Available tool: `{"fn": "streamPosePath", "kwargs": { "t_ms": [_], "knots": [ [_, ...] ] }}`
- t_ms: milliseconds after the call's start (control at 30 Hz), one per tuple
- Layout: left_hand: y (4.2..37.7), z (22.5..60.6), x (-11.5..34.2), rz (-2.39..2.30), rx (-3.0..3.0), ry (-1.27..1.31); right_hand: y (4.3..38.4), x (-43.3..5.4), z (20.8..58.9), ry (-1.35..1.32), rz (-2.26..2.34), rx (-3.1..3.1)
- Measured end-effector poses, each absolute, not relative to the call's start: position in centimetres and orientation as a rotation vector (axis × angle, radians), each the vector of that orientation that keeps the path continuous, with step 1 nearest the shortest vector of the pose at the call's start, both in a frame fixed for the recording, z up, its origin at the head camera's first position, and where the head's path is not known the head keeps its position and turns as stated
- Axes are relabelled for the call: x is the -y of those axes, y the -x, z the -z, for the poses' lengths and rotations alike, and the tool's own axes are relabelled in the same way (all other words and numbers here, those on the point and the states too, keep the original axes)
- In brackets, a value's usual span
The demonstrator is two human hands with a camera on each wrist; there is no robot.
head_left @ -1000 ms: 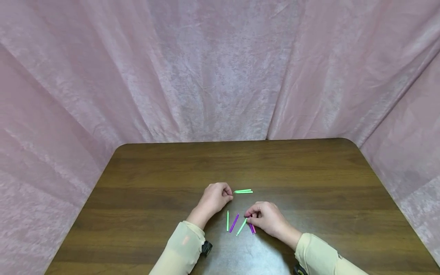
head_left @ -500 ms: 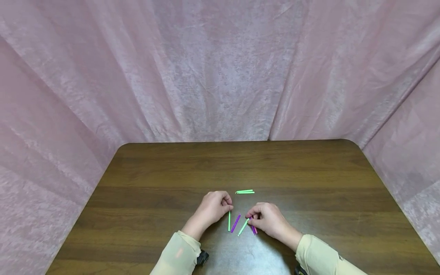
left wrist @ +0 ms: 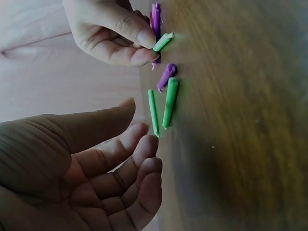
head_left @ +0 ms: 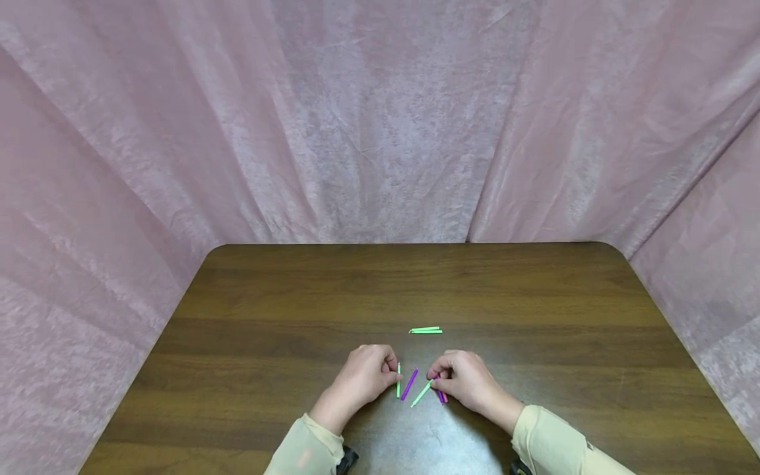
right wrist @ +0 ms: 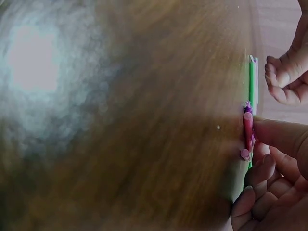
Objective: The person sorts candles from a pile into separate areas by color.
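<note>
My right hand (head_left: 469,381) pinches one end of a slim green candle (head_left: 421,394), which slants down to the left. Under its fingers lie a purple candle (head_left: 441,398) and a pink candle (right wrist: 248,127), partly hidden. My left hand (head_left: 363,377) hovers beside an upright-pointing green candle (head_left: 398,390); in the left wrist view its thumb and fingers are apart with nothing between them. Between the two hands a purple candle (head_left: 410,384) lies tilted on the table.
Two green candles (head_left: 426,331) lie side by side farther back on the wooden table (head_left: 285,290). Pink curtains (head_left: 380,132) hang behind and along the sides. A dark wrist device (head_left: 347,460) shows at my left sleeve.
My left hand has moved down toward me, from beside the back pair of green candles to the nearer green candle. My right hand has stayed in place, pinching its green candle.
</note>
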State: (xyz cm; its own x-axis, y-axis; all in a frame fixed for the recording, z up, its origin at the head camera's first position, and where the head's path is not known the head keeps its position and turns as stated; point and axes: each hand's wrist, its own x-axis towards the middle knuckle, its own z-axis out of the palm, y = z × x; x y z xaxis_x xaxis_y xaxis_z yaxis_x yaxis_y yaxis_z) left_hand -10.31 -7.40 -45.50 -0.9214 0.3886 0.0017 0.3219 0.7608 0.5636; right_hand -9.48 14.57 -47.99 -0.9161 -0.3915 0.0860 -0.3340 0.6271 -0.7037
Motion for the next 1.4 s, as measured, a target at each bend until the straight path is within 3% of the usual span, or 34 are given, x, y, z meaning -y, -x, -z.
{"fn": "streamPosePath", "kwargs": {
  "t_ms": [1400],
  "knots": [
    [7.8,46.5,7.8,-0.880,-2.850,-0.521,9.3,-14.8,47.7,0.717,1.107,-2.748]
  ]
}}
